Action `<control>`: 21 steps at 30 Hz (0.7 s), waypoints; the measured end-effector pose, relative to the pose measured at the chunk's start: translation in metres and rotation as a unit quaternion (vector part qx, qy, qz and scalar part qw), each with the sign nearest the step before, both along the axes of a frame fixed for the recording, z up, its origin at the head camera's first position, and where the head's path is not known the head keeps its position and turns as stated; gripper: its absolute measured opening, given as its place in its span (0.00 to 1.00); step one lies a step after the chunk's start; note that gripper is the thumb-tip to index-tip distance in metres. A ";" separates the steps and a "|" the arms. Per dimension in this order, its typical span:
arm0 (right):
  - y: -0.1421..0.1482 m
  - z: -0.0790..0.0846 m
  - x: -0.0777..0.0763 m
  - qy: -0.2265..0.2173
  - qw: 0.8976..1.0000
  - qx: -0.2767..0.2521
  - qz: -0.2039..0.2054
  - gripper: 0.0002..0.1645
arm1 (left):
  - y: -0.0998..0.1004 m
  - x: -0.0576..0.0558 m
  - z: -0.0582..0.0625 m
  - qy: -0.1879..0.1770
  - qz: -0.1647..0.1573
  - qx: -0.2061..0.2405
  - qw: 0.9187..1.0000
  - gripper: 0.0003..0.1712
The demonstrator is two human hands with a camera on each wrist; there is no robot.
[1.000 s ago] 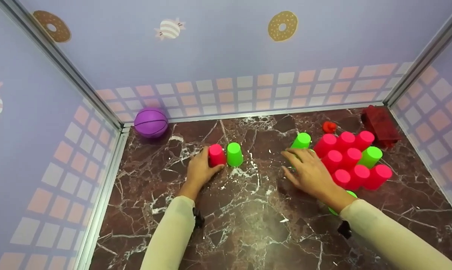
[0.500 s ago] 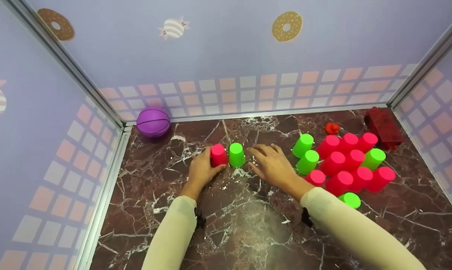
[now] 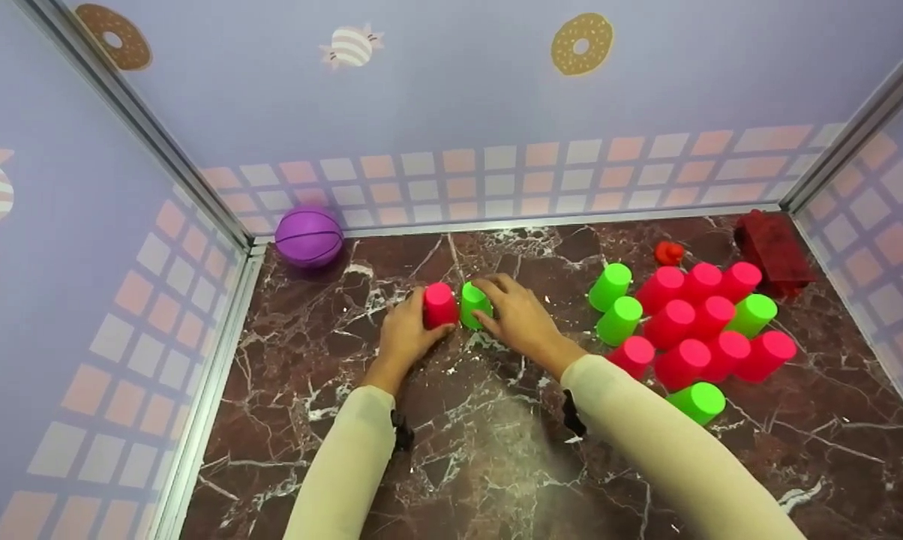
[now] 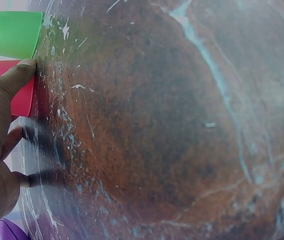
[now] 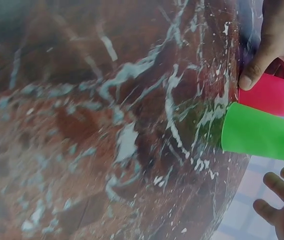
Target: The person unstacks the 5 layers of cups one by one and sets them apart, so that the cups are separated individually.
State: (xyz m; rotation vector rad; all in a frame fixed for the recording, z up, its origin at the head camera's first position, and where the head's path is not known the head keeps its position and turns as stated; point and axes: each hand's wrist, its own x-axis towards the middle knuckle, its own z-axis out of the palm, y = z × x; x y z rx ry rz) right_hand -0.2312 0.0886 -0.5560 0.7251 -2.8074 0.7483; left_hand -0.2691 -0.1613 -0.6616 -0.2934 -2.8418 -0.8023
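Observation:
A red cup (image 3: 440,303) stands upside down on the marbled tabletop, and my left hand (image 3: 409,335) grips it with the thumb on its near side. In the left wrist view the left thumb (image 4: 17,76) lies across that cup's wall. Right beside it stands an upside-down green cup (image 3: 474,306). My right hand (image 3: 523,316) reaches around the green cup with thumb and fingers spread, partly covering it in the head view. In the right wrist view a gap shows between several right fingers (image 5: 277,187) and the green cup's wall; the rest of that hand is cut off.
At the right, several upside-down red cups (image 3: 669,324) and green cups (image 3: 619,321) stand in a cluster. Behind them are a small red object (image 3: 668,253) and a dark red block (image 3: 772,253). A purple ball (image 3: 309,238) sits in the back left corner. Patterned walls (image 3: 466,97) enclose the tabletop.
My right hand has moved left from the cup cluster to the lone green cup. The left hand stays on the red cup. The view has shifted slightly.

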 end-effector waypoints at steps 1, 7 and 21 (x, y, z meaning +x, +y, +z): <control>-0.001 -0.001 -0.001 -0.001 1.000 -0.004 0.004 0.33 | 0.000 0.001 0.000 0.003 0.001 0.000 1.000 0.55; -0.003 -0.009 -0.003 -0.001 1.000 -0.010 0.007 0.27 | 0.003 0.004 0.005 0.009 0.000 0.010 1.000 0.51; -0.007 -0.015 -0.006 -0.023 1.000 -0.011 -0.006 0.22 | 0.000 0.001 0.000 0.017 -0.001 -0.004 1.000 0.53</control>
